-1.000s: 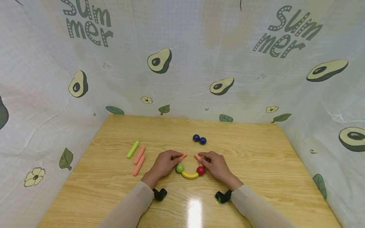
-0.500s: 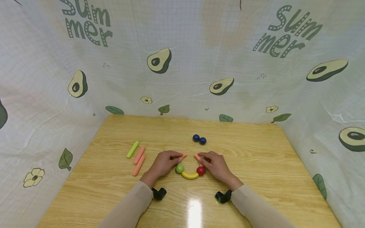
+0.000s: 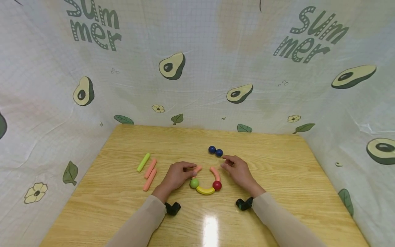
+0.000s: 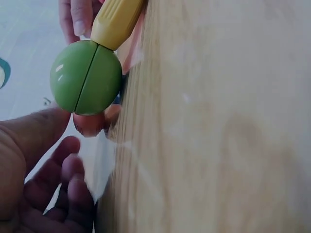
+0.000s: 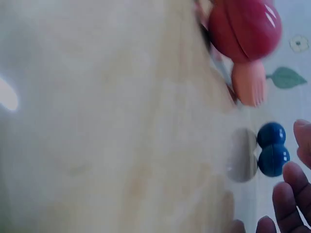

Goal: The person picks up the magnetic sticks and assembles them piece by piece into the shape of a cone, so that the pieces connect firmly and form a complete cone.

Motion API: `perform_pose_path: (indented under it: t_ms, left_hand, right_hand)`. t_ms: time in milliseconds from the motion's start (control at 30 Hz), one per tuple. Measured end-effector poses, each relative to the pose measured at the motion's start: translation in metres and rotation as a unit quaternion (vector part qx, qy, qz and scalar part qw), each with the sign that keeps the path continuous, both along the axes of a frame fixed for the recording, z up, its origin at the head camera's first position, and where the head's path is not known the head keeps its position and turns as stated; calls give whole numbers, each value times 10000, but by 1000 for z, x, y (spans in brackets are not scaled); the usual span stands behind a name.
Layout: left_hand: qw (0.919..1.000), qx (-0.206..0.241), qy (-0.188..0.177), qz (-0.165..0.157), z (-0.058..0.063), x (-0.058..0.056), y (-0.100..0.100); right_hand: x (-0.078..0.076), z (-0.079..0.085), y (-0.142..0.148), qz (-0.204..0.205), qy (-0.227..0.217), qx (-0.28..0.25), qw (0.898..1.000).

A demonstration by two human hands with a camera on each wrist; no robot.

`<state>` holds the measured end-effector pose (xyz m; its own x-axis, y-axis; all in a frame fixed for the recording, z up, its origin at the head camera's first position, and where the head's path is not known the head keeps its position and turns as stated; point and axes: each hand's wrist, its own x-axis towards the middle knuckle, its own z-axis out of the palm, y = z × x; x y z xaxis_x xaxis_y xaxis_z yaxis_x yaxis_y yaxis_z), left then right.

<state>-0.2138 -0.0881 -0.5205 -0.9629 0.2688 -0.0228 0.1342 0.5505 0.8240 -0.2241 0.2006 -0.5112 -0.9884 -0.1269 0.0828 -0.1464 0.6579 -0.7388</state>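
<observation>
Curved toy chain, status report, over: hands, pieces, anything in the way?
Left hand pinches left orange piece; right hand holds nothing, near blue balls. Green ball, yellow curve and red ball touch in a row. Left hand partly hides its piece.

Wooden table (image 3: 277, 157), white cloth (image 3: 203, 37) behind, printed avocados (image 3: 239, 93), leaves (image 3: 177, 119), flowers (image 3: 158, 108), green "summer" lettering (image 3: 311, 34)
</observation>
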Motion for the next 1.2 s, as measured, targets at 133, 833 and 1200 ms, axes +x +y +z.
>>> perform_pose_path:
  t_ms: [133,833,1200]
  left_hand:
    - [9998,127,90,123,-3,-1,-2]
    - [9997,86,27,-231,-4,-7,2]
    - [9998,25,-13,-203,-3,-7,1]
  right_hand:
    - [-14,2,2,-17,22,-62,10000]
    - [-52,-10,-7,-211,-57,-54,9997]
    - [-49,-8,-8,-221,-192,-56,9996]
